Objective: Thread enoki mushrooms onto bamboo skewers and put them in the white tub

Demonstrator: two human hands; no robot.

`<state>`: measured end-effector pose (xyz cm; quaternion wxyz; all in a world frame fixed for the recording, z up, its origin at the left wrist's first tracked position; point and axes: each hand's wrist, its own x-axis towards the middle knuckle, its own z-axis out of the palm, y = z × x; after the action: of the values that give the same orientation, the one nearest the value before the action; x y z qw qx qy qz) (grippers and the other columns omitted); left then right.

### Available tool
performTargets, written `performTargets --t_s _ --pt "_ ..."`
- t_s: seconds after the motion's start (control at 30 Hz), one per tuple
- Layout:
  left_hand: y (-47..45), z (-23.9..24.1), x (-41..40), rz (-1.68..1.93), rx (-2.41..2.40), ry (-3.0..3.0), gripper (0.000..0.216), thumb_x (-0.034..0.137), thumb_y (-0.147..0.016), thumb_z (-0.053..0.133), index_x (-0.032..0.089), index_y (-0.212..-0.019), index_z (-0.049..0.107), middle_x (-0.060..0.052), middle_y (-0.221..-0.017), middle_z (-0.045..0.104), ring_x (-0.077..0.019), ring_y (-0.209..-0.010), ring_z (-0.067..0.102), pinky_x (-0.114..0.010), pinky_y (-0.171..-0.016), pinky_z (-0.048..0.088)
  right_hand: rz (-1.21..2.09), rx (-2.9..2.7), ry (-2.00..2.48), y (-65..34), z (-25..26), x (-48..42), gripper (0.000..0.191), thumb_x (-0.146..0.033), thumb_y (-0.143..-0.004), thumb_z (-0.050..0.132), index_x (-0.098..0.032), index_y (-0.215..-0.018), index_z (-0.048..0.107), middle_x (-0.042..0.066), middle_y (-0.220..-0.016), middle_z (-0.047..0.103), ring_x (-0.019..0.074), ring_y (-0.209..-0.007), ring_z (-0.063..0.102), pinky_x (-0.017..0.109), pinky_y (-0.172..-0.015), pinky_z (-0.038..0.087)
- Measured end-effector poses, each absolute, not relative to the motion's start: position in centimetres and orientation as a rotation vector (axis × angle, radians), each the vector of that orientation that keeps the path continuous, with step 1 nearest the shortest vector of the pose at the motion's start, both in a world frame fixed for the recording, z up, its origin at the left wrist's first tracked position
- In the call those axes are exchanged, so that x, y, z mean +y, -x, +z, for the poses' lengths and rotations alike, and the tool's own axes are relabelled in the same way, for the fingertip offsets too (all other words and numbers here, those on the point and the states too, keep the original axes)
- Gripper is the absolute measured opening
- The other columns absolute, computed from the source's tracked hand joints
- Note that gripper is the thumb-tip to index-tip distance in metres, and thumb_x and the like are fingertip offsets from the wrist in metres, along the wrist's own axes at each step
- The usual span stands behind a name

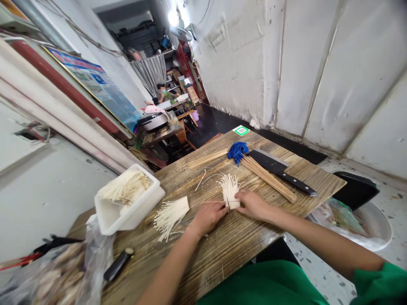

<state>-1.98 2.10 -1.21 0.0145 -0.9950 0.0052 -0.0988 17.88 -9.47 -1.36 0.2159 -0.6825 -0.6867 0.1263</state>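
A bunch of white enoki mushrooms (229, 188) lies on the wooden table in front of me, its heads fanned away from me. My right hand (254, 205) is closed on the bunch's right side. My left hand (208, 217) is at its lower left, fingers bent round a thin bamboo skewer (213, 202). The skewer runs across the base of the bunch; whether it passes through or over the stems I cannot tell. A second enoki bunch (173, 216) lies left of my left hand, with loose strands about.
A white tub (135, 217) of enoki stands at the left. Bamboo skewers (270, 178), a blue cloth (237, 151) and a cleaver (281, 171) lie at the right. A plastic bag (95, 258) and a black-handled object (118, 265) are front left. A person (163, 95) sits far back.
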Motion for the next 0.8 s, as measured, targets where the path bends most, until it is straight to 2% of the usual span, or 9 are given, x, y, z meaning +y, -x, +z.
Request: performTargets --t_s 0.13,0.3,0.47,0.6,0.7,0.8 --pt "2.2 -0.8 2.2 -0.397 0.002 3.161 0.033 0.022 -0.098 0.033 0.021 -0.116 0.060 -0.008 -0.111 0.067 -0.0194 -0.105 0.059 -0.035 -0.090 0.049 0.209 -2.117 1.966 -17.2 -1.1 -9.4 0.021 -0.028 -0.085 0.059 -0.013 -0.098 0.063 0.012 -0.095 0.066 0.0202 -0.074 0.062 0.027 -0.060 0.038" --pt "1.6 -1.0 2.0 -0.280 -0.089 3.180 0.037 0.028 -0.098 0.028 0.022 -0.113 0.062 -0.008 -0.105 0.067 -0.0201 -0.098 0.060 -0.035 -0.087 0.048 -0.027 -2.319 1.882 -17.1 -1.8 -9.0 0.020 -0.018 -0.091 0.045 -0.011 -0.092 0.064 0.011 -0.083 0.066 0.0202 -0.068 0.060 0.030 -0.058 0.038" --pt "0.0 -1.0 1.9 -0.211 -0.004 3.084 0.035 0.026 -0.098 0.030 0.019 -0.107 0.062 -0.007 -0.087 0.066 -0.0204 -0.082 0.059 -0.033 -0.075 0.049 -0.157 -2.328 1.813 -17.7 -2.7 -9.2 0.022 -0.018 -0.092 0.043 -0.012 -0.091 0.064 0.010 -0.082 0.066 0.0179 -0.064 0.055 0.031 -0.054 0.036" --pt "-0.7 -0.7 2.1 -0.192 0.093 2.978 0.029 0.023 -0.096 0.035 0.017 -0.096 0.064 -0.006 -0.075 0.062 -0.0204 -0.074 0.057 -0.031 -0.067 0.047 -0.283 -2.247 1.797 -18.9 -1.4 -8.8 0.030 -0.021 -0.095 0.036 -0.013 -0.090 0.064 0.009 -0.081 0.064 0.0169 -0.062 0.053 0.031 -0.053 0.032" --pt "-0.5 -0.5 2.2 -0.461 -0.007 3.034 0.024 0.021 -0.094 0.041 0.018 -0.102 0.063 -0.007 -0.083 0.065 -0.0191 -0.078 0.059 -0.031 -0.071 0.047 -0.361 -2.053 1.840 -20.2 0.8 -7.7 0.033 -0.024 -0.095 0.035 -0.013 -0.087 0.065 0.009 -0.077 0.063 0.0156 -0.061 0.052 0.030 -0.055 0.031" --pt "0.1 0.0 2.3 -0.958 -0.325 3.023 0.027 0.022 -0.091 0.047 0.018 -0.116 0.058 -0.009 -0.102 0.066 -0.0200 -0.094 0.060 -0.035 -0.084 0.048 -0.356 -1.938 1.782 -21.3 4.0 -6.1 0.030 -0.024 -0.093 0.039 -0.013 -0.083 0.065 0.010 -0.078 0.064 0.0158 -0.065 0.053 0.028 -0.059 0.032"
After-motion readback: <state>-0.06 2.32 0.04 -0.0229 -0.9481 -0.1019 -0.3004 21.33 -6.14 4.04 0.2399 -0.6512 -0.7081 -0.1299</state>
